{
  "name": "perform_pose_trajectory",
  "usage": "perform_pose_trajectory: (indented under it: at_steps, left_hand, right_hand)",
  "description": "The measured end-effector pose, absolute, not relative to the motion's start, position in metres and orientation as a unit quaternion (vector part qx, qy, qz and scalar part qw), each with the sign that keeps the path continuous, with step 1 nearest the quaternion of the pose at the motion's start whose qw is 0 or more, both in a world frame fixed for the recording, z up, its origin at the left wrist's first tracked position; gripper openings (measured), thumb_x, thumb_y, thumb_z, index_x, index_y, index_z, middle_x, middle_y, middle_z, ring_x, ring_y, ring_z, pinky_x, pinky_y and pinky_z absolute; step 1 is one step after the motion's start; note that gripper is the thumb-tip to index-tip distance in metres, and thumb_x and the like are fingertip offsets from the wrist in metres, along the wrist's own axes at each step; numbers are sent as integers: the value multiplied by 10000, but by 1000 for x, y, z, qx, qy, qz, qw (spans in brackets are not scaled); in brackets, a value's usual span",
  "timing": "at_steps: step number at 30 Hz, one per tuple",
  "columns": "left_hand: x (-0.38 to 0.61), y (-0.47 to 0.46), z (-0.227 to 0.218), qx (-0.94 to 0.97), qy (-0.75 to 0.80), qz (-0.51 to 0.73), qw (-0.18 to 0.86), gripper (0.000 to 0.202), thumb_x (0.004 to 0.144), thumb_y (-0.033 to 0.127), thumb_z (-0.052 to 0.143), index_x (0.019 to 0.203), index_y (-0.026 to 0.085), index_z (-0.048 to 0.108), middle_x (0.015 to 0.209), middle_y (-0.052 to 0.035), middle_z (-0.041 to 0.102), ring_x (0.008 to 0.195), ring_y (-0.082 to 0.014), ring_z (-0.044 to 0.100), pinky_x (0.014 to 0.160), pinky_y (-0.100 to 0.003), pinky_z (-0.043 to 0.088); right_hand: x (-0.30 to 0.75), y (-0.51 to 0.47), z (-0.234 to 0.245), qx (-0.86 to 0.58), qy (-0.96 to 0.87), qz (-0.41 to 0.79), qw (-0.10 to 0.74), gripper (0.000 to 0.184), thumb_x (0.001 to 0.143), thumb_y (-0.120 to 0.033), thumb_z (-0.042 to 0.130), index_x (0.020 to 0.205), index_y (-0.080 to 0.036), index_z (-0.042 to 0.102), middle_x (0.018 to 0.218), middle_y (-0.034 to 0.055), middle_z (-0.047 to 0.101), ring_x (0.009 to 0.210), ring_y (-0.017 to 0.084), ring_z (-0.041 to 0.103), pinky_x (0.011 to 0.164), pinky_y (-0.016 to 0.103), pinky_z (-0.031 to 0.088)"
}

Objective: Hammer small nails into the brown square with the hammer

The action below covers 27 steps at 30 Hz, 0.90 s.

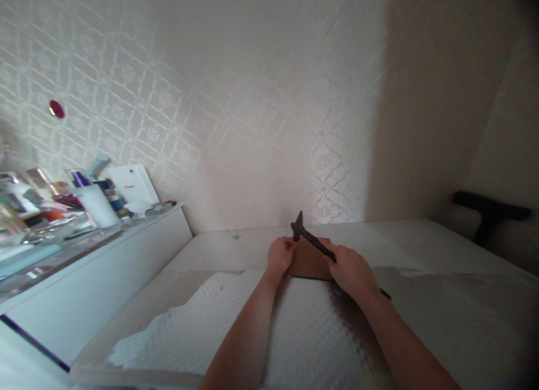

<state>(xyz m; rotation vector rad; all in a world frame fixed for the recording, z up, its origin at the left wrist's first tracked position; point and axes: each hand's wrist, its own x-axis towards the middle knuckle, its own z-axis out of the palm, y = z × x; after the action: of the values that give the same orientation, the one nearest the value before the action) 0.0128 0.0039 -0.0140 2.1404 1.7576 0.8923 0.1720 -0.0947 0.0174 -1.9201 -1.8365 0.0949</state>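
Note:
A small dark hammer point(300, 228) is gripped in my right hand point(349, 269); its handle runs back under my palm and its head points up near the far wall. My left hand point(280, 255) is closed in a pinch right beside the hammer head, holding something too small to make out. Both hands rest against a brown triangular wooden piece point(309, 264). That piece stands on a white textured sheet point(202, 328) spread over the pale table point(442, 249).
To the left, a white shelf unit point(105, 266) carries several bottles, jars and a white cup point(96, 205). A patterned wall rises just behind the table. A dark chair armrest point(490, 213) shows at the right.

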Motion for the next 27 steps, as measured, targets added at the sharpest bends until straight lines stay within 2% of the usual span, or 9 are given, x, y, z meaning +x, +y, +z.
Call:
perform_pose_trajectory:
  at_steps: [8,14,27]
  left_hand:
    - [11,8,-18,726,597,315,132,154,787,181,595,914,207,679,998,-24,679,938,-163,608,834,-239,437]
    - [12,7,-17,721,595,324,141,144,785,186,592,892,204,686,974,-34,683,922,-180,611,819,-251,445]
    - [12,6,-17,719,598,327,137,138,790,193,587,895,199,676,974,-40,680,932,-181,606,829,-261,435]
  right_hand:
    - [176,-95,18,-706,-669,18,231,495,850,-221,451,1333,-328,431,991,68,671,889,224,629,735,297,431]
    - [177,-96,18,-705,-675,24,216,476,845,-221,454,1301,-355,467,960,60,680,887,236,634,731,307,434]
    - [178,-96,18,-703,-674,30,227,491,845,-215,458,1321,-335,448,989,69,677,921,238,629,761,313,438]
